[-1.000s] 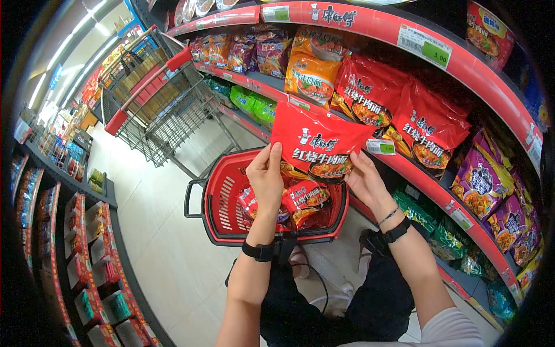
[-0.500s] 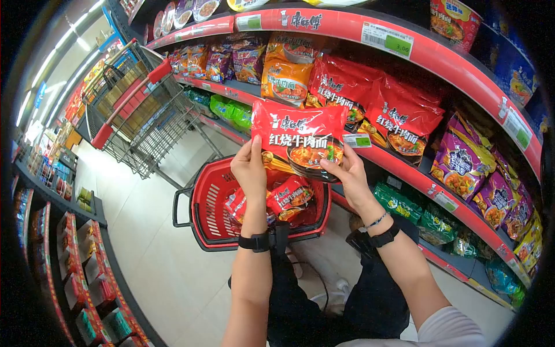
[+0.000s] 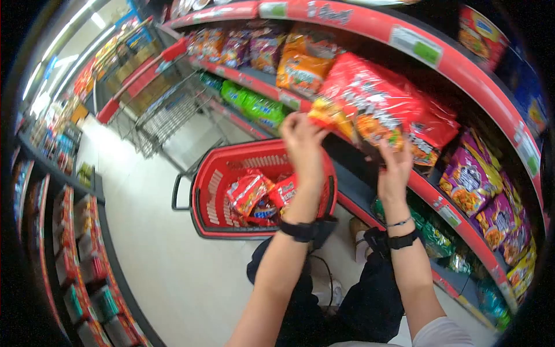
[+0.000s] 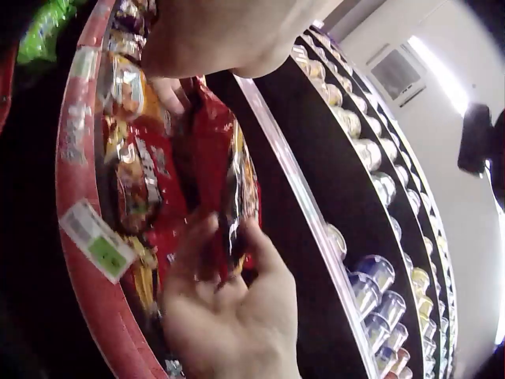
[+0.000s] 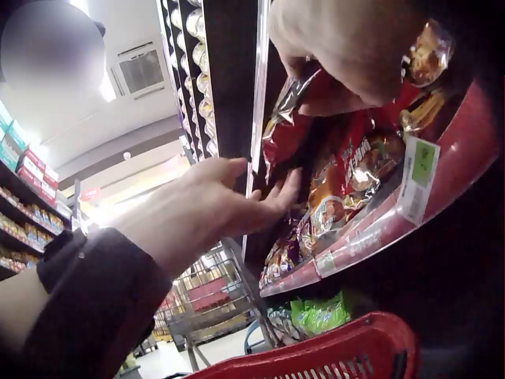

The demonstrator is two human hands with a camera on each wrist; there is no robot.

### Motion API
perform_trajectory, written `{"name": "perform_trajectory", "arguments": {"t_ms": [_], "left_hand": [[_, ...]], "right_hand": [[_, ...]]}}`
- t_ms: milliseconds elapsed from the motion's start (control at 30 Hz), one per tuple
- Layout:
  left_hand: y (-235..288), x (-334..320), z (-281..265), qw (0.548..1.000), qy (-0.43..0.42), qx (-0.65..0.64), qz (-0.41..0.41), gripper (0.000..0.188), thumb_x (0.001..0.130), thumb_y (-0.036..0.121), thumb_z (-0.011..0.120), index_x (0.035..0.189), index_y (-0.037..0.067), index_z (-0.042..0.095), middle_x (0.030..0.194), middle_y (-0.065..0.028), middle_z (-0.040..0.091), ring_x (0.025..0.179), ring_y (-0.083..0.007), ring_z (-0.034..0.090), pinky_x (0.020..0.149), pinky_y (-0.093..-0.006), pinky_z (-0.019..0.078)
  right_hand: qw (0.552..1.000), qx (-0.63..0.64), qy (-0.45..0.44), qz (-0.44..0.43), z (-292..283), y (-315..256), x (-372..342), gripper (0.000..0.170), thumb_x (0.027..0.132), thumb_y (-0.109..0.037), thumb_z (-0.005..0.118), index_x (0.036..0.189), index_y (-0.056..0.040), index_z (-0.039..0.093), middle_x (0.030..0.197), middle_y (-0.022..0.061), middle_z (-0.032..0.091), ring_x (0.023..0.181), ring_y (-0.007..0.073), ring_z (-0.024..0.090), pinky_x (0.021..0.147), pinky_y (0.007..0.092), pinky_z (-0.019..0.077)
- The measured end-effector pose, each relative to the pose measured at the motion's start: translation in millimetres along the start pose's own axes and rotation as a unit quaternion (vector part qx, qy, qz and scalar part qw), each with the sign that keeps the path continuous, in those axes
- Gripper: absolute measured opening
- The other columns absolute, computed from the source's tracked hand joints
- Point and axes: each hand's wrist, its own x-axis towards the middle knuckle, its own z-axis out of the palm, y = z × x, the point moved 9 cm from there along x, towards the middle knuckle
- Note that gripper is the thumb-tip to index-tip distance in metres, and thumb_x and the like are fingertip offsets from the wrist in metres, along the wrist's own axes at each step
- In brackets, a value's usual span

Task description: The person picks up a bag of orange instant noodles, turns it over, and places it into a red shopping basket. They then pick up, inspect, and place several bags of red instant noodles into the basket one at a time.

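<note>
A red instant noodle packet (image 3: pixel 364 87) stands tilted among similar packets on the shelf (image 3: pixel 341 173). My right hand (image 3: pixel 396 173) pinches its near edge; the left wrist view shows that edge between the right hand's (image 4: pixel 237 308) thumb and fingers. My left hand (image 3: pixel 303 150) is at the packet's other end. In the right wrist view the left hand's (image 5: pixel 197 201) fingers reach out fairly straight beside the packet, thumb apart. A red shopping basket (image 3: pixel 211 165) below holds several red noodle packets (image 3: pixel 250 191).
Orange packets (image 3: pixel 306 61) stand left of the red ones, purple packets (image 3: pixel 471 173) right. Green packets (image 3: pixel 254 104) lie on the lower shelf. A metal shopping cart (image 3: pixel 167 107) stands beyond the basket. Another shelf unit (image 3: pixel 98 248) lines the left side.
Both hands carried the red noodle packet from above the basket to the right, onto the shelf. The left hand's fingers have loosened; the right hand still grips its edge.
</note>
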Motion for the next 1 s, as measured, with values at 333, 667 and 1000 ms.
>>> {"name": "perform_trajectory", "arguments": {"t_ms": [333,667,1000], "left_hand": [[-20,-28,124,0.970,-0.203,0.078,0.111,0.035,0.092,0.017,0.052,0.122,0.002,0.047,0.122,-0.0130,0.047,0.118,-0.0195,0.044,0.097,-0.0312,0.0368],[-49,-12,146,0.951,-0.282,0.108,0.065,0.049,0.091,0.022,0.055,0.132,-0.001,0.041,0.141,-0.0164,0.034,0.133,-0.0231,0.028,0.108,-0.0331,0.0216],[-59,-9,143,0.935,-0.295,0.192,0.051,0.049,0.089,0.023,0.057,0.130,-0.001,0.044,0.141,-0.0172,0.035,0.133,-0.0241,0.030,0.108,-0.0328,0.0218]], "right_hand": [[0.969,-0.086,0.107,-0.208,0,-56,59,0.040,0.085,-0.007,0.064,0.117,0.0037,0.043,0.111,0.0152,0.057,0.098,0.0169,0.057,0.085,0.0291,0.0461],[0.999,0.012,0.046,0.020,24,-44,143,0.033,0.080,0.003,0.063,0.109,0.0032,0.048,0.104,0.0140,0.058,0.090,0.0268,0.061,0.072,0.0361,0.0587],[0.697,-0.689,-0.079,-0.181,39,-63,185,0.029,0.091,-0.007,0.048,0.119,0.0011,0.048,0.119,0.0153,0.050,0.112,0.0340,0.048,0.094,0.0518,0.0471]]}}
